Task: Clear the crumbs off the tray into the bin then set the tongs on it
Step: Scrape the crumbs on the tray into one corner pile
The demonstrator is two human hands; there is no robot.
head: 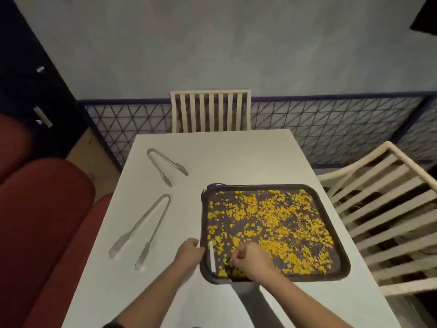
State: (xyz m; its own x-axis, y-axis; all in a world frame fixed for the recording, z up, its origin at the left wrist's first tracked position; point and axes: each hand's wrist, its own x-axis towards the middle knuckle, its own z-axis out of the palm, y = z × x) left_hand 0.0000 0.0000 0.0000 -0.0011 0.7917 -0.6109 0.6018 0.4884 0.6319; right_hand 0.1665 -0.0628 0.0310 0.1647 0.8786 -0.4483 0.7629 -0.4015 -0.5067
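Note:
A dark square tray (335, 235) lies on the right half of a white table (220, 157), its floor strewn with yellow crumbs (272, 216). A white strip (212, 256) rests inside its left rim. My left hand (189, 253) is curled against the tray's left rim near the front corner. My right hand (250, 259) is a closed fist over the tray's near-left corner; whether it holds anything is unclear. Short metal tongs (165, 165) lie at the far left of the table, and long metal tongs (142, 229) nearer me. No bin is in view.
A slatted cream chair (210, 110) stands at the table's far end, and another (383, 209) close to the right edge beside the tray. A red cushioned seat (45, 221) runs along the left. A grey shape (250, 299) lies on the table under my right forearm.

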